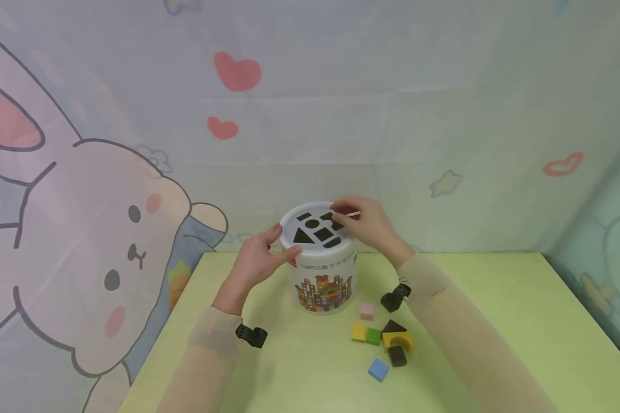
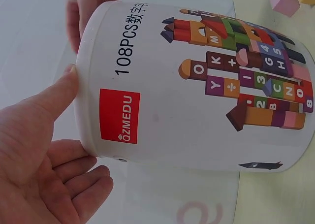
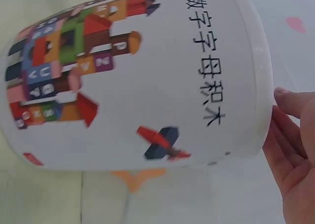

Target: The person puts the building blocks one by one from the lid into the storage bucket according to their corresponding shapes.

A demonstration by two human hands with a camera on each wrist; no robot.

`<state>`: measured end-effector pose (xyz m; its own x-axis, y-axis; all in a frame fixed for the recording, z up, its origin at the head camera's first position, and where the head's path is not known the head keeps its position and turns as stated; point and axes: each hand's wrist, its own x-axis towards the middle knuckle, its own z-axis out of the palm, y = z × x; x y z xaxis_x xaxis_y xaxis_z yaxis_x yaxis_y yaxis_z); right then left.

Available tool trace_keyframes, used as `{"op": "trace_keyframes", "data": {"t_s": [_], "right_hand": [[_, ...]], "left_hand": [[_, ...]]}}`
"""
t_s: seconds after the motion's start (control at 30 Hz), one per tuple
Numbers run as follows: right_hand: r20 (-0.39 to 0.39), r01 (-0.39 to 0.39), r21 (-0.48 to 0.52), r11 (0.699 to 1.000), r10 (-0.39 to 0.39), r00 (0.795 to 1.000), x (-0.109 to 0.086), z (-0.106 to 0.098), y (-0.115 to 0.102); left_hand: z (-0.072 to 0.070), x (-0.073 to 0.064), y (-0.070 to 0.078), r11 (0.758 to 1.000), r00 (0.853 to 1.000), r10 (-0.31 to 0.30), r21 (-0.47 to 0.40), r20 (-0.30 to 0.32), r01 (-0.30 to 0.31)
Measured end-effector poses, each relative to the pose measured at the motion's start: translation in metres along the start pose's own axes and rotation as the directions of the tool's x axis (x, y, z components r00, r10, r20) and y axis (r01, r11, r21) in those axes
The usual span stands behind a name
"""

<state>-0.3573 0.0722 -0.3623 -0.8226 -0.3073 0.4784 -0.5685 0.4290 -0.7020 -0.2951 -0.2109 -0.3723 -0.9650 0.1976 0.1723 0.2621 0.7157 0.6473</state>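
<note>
While the left hand (image 1: 256,258) steadies, with spread fingers, the white cylindrical plastic bucket (image 1: 321,259) at frame centre, whether the right hand (image 1: 368,221) pinches anything cannot be told; lopsided pressing could tilt the bucket.

Left hand (image 2: 42,157): thumb against the rim of a white bucket (image 2: 167,140)
Bucket front: red QZMEDU label (image 2: 110,113)
Pink block (image 2: 284,1): on the surface (image 2: 275,197)

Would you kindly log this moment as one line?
left hand: holding bucket at rim | right hand: at slotted lid | loose blocks: on table
</note>
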Motion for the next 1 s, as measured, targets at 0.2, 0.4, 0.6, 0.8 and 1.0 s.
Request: {"op": "trace_keyframes", "data": {"t_s": [0.2,0.4,0.6,0.8,1.0], "right_hand": [[-0.116,0.031,0.052,0.998,-0.024,0.993,-0.035,-0.013,0.016],[-0.14,-0.027,0.057,0.998,0.035,0.99,-0.076,-0.028,0.038],[-0.051,-0.098,0.033,0.995,0.099,0.994,-0.125,-0.036,0.066],[0.171,-0.127,0.029,0.991,0.12,0.978,-0.175,-0.036,0.09],[0.362,-0.12,0.07,0.99,0.087,0.928,-0.21,-0.038,0.096]], "left_hand": [[-0.002,-0.002,-0.002,1.0,1.0,-0.014,-0.004,-0.012,0.014],[-0.001,-0.003,-0.002,1.0,1.0,-0.015,-0.01,-0.012,0.015],[-0.002,-0.003,0.001,1.0,1.0,-0.01,-0.012,-0.006,0.01],[-0.004,-0.006,0.0,1.0,1.0,-0.014,-0.01,-0.013,0.014],[-0.006,-0.008,-0.002,1.0,1.0,-0.021,-0.016,-0.009,0.021]]}}
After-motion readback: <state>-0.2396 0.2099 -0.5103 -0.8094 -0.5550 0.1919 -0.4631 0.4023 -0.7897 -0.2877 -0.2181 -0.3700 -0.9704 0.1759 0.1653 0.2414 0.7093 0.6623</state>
